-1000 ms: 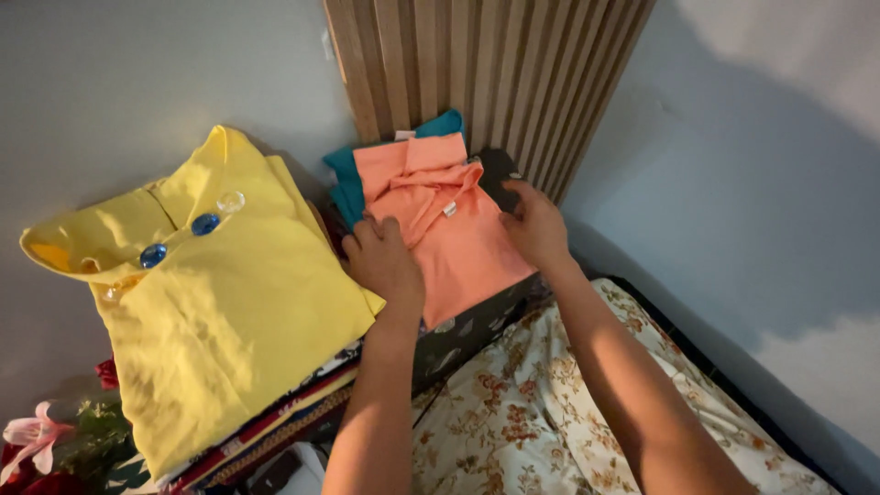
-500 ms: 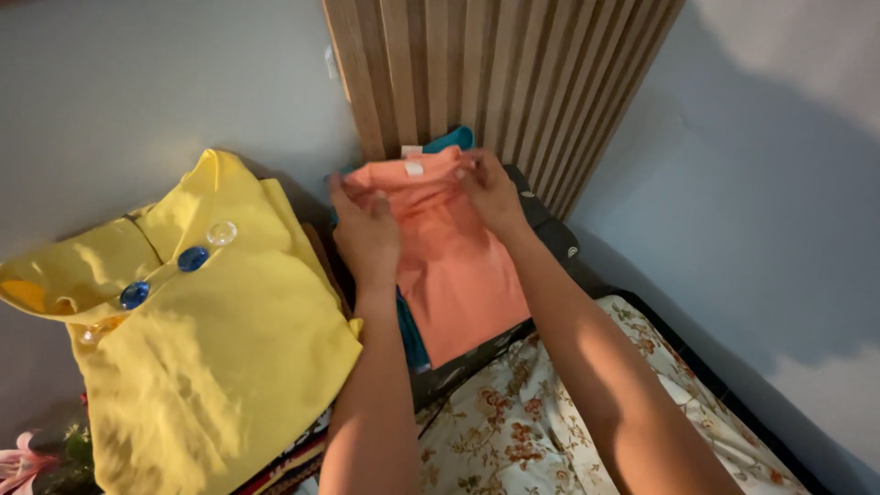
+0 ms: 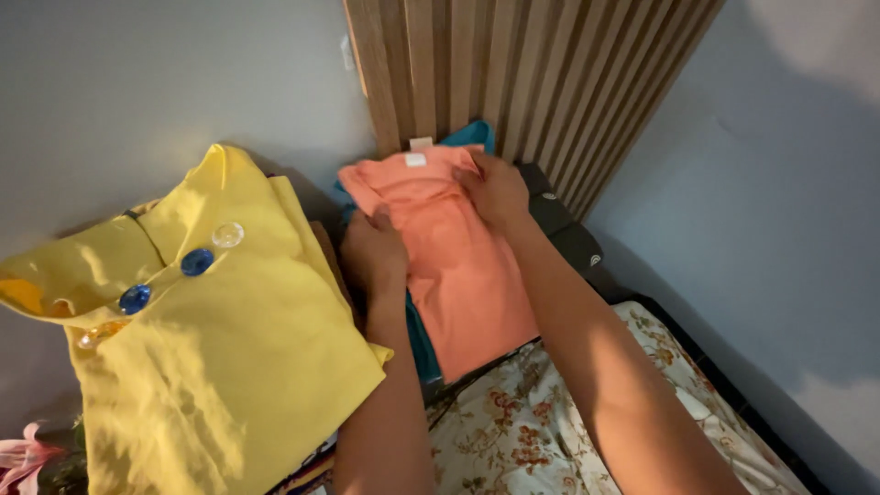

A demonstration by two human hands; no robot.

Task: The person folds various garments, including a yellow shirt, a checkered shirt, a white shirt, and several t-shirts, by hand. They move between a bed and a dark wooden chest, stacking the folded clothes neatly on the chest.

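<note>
My left hand (image 3: 374, 252) rests on the left edge of the orange top (image 3: 458, 266), fingers curled over the cloth; whether they pinch it or only press it flat, I cannot tell. My right hand (image 3: 495, 188) lies on the upper right of the same top near its collar, fingers bent down onto the fabric; a closed pinch is not visible there either.

Location: the orange top lies folded on a teal garment (image 3: 422, 344), close against the slatted panel (image 3: 513, 73), with a dark garment (image 3: 564, 229) just beside it on the right. A small white tag (image 3: 417, 158) shows at the neck.

Handling, by judgement: light, soft knit, no stiffness, will sag and unfold if lifted by one point. Not fragile, not slippery. Best hold is at both side edges near the shoulders, or flat under the fold.

Edges and room: the panel and wall (image 3: 165, 82) close off the far side. The yellow shirt (image 3: 211, 367), with blue buttons (image 3: 195, 262), lies near on the left, its edge beside my left forearm. The pile's near edge drops to the floral sheet (image 3: 522, 440), where there is open room toward me and to the right
</note>
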